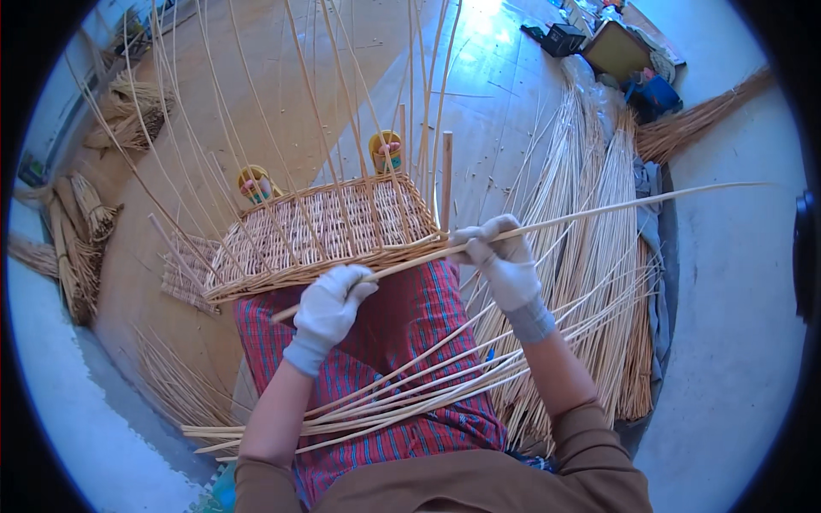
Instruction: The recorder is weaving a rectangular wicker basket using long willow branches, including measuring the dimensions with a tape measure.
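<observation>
Both my hands wear pale gloves and hold one long peeled willow rod (633,203) slantwise above my lap. My left hand (327,309) is closed round the rod near its thick end. Further along, my right hand (505,263) pinches it between thumb and fingers, and the thin end runs out to the right. Just beyond my hands a woven wicker base (316,227) rests, its near edge at my knees. Tall thin stakes (312,98) rise from its edges, with thicker posts (446,175) at corners. Several loose rods (402,400) lie across the red plaid cloth (436,308) on my lap.
A big pile of pale rods (564,214) spreads on the floor at my right, with a brown bundle (701,120) beyond. Two yellow containers (248,186) stand past the wicker base. More bundles (77,231) line the left wall. A blue bucket (654,94) sits far right.
</observation>
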A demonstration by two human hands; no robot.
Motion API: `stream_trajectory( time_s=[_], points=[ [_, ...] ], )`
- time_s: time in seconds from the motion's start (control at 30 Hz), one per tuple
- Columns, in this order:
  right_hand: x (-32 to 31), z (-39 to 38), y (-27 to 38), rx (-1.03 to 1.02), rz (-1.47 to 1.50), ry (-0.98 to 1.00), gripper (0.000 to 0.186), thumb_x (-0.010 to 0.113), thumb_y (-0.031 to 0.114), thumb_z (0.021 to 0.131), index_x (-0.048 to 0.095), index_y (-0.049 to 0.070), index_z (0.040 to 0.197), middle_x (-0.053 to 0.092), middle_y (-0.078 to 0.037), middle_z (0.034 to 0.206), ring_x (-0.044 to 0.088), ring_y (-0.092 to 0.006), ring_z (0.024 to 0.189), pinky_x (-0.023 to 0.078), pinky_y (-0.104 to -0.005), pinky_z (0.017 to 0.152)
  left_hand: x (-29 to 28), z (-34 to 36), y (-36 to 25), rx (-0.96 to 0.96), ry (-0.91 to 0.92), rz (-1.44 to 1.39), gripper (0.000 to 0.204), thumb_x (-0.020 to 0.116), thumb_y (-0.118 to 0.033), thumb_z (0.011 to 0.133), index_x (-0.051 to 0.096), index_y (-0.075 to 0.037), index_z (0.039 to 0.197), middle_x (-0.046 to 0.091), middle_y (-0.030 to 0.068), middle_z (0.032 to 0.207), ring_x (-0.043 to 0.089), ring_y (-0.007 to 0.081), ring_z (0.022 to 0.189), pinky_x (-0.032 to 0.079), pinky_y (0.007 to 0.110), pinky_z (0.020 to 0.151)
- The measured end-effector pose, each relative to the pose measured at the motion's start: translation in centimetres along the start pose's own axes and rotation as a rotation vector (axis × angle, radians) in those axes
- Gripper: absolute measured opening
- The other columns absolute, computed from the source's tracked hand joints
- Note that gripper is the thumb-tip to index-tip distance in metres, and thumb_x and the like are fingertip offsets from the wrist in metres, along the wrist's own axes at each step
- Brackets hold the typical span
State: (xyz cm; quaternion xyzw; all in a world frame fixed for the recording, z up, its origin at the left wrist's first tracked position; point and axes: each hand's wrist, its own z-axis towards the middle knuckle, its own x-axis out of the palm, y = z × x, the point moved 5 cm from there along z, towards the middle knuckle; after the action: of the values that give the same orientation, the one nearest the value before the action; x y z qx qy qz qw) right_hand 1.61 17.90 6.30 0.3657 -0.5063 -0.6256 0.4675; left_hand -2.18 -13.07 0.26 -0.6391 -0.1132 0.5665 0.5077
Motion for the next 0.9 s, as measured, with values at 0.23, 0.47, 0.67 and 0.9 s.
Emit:
stream_trajectory(
  time_s=[0.23, 0.47, 0.67, 0.9],
  points=[
    [-11.2, 0.1, -6.8, 0.200, 0.144, -0.440, 0.016, 0.068, 0.009, 0.101, 0.056, 0.010, 0.112, 0.069, -0.006, 0.095, 0.072, -0.0168, 0.086, 0.064, -0.0309, 0.072, 0.1, 3.4, 6.8, -0.437, 0.045, 0.195, 0.071, 0.083, -0.013, 0.081, 0.056, -0.032, 0.144, 0.073, 0.0094, 0.099, 0.073, 0.0312, 0.092, 0.056, 0.042, 0.082],
    [-14.7, -0.7, -6.2, 0.117, 0.174, -0.454, 0.010, 0.065, 0.011, 0.103, 0.056, 0.010, 0.108, 0.068, -0.006, 0.093, 0.070, -0.0157, 0.080, 0.062, -0.0289, 0.068, 0.8, 2.8, 7.1, -0.353, -0.110, 0.128, 0.075, 0.084, -0.013, 0.080, 0.056, -0.034, 0.146, 0.074, 0.0072, 0.100, 0.073, 0.0291, 0.091, 0.056, 0.042, 0.083],
    [-14.7, 1.5, -8.6, 0.289, 0.106, -0.352, 0.011, 0.064, 0.010, 0.104, 0.057, 0.013, 0.111, 0.069, -0.007, 0.098, 0.070, -0.0171, 0.086, 0.061, -0.0294, 0.070, 1.9, 4.1, 2.7, -0.430, -0.199, -0.021, 0.070, 0.075, -0.013, 0.093, 0.046, -0.022, 0.156, 0.071, 0.0097, 0.122, 0.073, 0.0260, 0.086, 0.060, 0.040, 0.073],
    [-9.6, 4.2, -7.0, 0.340, 0.083, -0.264, 0.017, 0.067, 0.006, 0.100, 0.054, 0.011, 0.111, 0.068, -0.008, 0.101, 0.071, -0.0207, 0.095, 0.063, -0.0368, 0.081, 9.6, 6.7, 4.8, -0.760, 0.025, -0.661, 0.018, 0.072, -0.017, 0.099, 0.062, -0.004, 0.108, 0.069, 0.0103, 0.087, 0.064, 0.0161, 0.049, 0.053, 0.030, 0.038]
  ],
)
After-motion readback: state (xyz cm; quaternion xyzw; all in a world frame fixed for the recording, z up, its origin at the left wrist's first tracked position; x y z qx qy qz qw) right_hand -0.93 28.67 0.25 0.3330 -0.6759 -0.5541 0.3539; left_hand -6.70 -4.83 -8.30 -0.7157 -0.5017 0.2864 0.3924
